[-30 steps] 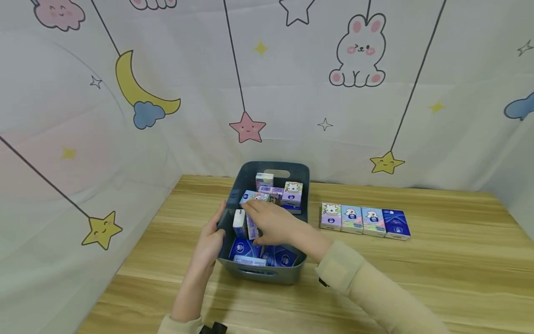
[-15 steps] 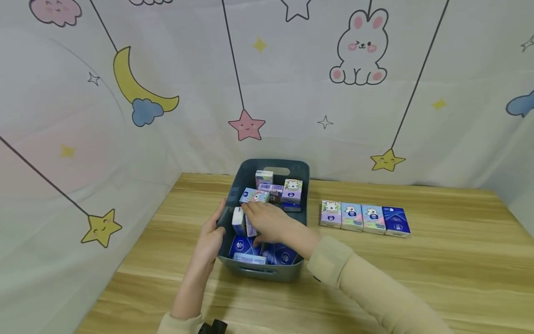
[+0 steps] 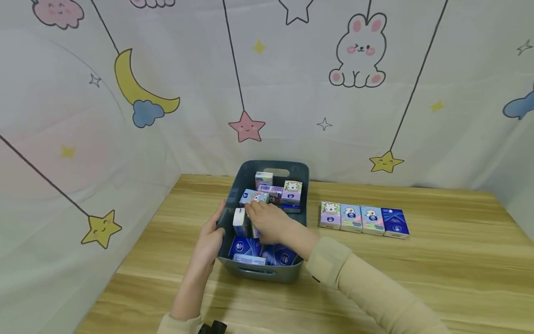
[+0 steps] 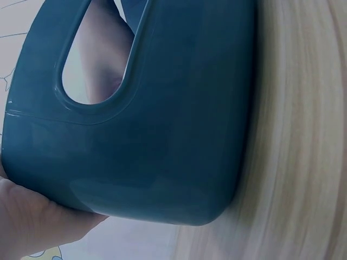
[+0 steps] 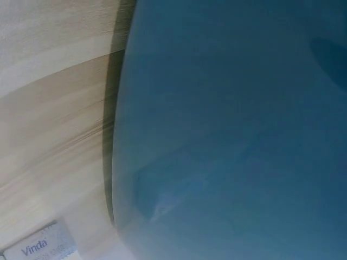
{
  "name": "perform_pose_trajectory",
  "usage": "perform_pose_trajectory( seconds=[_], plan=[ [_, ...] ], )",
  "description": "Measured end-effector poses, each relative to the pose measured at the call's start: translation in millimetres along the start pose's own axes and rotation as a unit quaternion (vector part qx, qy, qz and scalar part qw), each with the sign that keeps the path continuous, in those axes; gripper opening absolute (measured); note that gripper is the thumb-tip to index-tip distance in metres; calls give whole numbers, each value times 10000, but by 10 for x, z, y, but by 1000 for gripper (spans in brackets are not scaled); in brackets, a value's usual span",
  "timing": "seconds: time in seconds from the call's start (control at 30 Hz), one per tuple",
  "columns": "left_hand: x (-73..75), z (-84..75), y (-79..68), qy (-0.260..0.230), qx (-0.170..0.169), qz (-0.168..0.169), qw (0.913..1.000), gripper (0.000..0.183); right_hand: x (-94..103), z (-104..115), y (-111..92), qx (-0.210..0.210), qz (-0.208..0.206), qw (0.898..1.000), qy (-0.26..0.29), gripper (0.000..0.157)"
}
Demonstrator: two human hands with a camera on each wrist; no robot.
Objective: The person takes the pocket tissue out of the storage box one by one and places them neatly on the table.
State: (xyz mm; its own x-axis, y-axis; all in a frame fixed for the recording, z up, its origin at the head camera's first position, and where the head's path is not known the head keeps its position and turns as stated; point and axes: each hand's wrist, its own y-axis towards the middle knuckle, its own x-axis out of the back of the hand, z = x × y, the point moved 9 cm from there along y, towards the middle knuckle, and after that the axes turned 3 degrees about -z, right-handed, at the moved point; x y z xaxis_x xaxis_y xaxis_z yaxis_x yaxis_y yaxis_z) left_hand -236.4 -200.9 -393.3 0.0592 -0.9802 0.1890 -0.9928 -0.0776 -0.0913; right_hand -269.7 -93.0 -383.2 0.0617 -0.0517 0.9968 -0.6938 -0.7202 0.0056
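Observation:
A dark teal plastic basket (image 3: 289,274) filled with several small tissue packs stands on the wooden table. My left hand (image 3: 210,244) holds its left side, thumb at the rim and fingers along the outer wall. The left wrist view shows that hand (image 4: 40,221) against the basket wall (image 4: 162,157). Inside, my right hand (image 3: 273,223) grips a purple tissue pack (image 3: 256,233), largely covered by the fingers. A white-and-blue tissue pack (image 3: 240,223) stands on edge just left of it. The basket wall (image 5: 227,119) fills most of the right wrist view, and the right hand is hidden there.
Right of the basket, a row of tissue packs lies side by side: a purple pack (image 3: 331,215), two light blue packs (image 3: 351,218) and a dark blue pack (image 3: 395,223). A printed curtain (image 3: 292,93) hangs behind the table (image 3: 438,273).
My right fingers have shifted slightly right with the purple tissue pack, and a gap now shows beside the white-and-blue pack. The left hand and the basket stay in place.

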Motion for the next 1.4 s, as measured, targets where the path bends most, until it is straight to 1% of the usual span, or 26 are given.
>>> perform_pose_trajectory(
  seconds=[0.1, 0.3, 0.4, 0.53, 0.63, 0.73, 0.87, 0.97, 1.03, 1.17, 1.27, 1.4],
  plan=[
    [-6, 0, 5, -1, 12, -15, 10000, 74, -11, -23, -7, -46, 77, 9999, -96, 94],
    [-17, 7, 7, -24, 72, -16, 10000, 74, 3, -49, -40, -128, 59, 9978, -646, 91],
    [-20, 9, 8, -47, 63, -6, 10000, 73, 11, -65, -56, -176, -31, 9958, -895, 85],
    [-20, 18, 1, -27, 72, 2, 10000, 74, 46, -72, -76, -144, -207, 9951, -958, 76],
    [-14, 33, -6, 6, 118, -4, 9999, 73, 98, -81, -102, -116, -271, 9974, -653, 73],
    [-6, 48, -9, 17, 184, -20, 9998, 73, 168, -109, -157, -129, -298, 9994, -121, 76],
    [5, 59, -8, 4, 227, -43, 9997, 74, 301, -172, -265, -107, -571, 9966, 576, 81],
    [12, 67, -7, 13, 251, -64, 9997, 74, 413, -236, -358, -85, -901, 9910, 985, 84],
    [14, 65, -7, 17, 237, -75, 9997, 74, 489, -285, -426, -89, -1136, 9855, 1255, 85],
    [19, 57, -13, 43, 216, -100, 9997, 74, 616, -387, -565, -90, -1526, 9749, 1617, 85],
    [22, 46, -19, 53, 205, -111, 9997, 73, 676, -464, -669, -98, -1673, 9690, 1817, 85],
    [15, 19, -14, 40, 129, -83, 9999, 73, 733, -567, -804, -159, -1772, 9604, 2144, 83]
  ],
)
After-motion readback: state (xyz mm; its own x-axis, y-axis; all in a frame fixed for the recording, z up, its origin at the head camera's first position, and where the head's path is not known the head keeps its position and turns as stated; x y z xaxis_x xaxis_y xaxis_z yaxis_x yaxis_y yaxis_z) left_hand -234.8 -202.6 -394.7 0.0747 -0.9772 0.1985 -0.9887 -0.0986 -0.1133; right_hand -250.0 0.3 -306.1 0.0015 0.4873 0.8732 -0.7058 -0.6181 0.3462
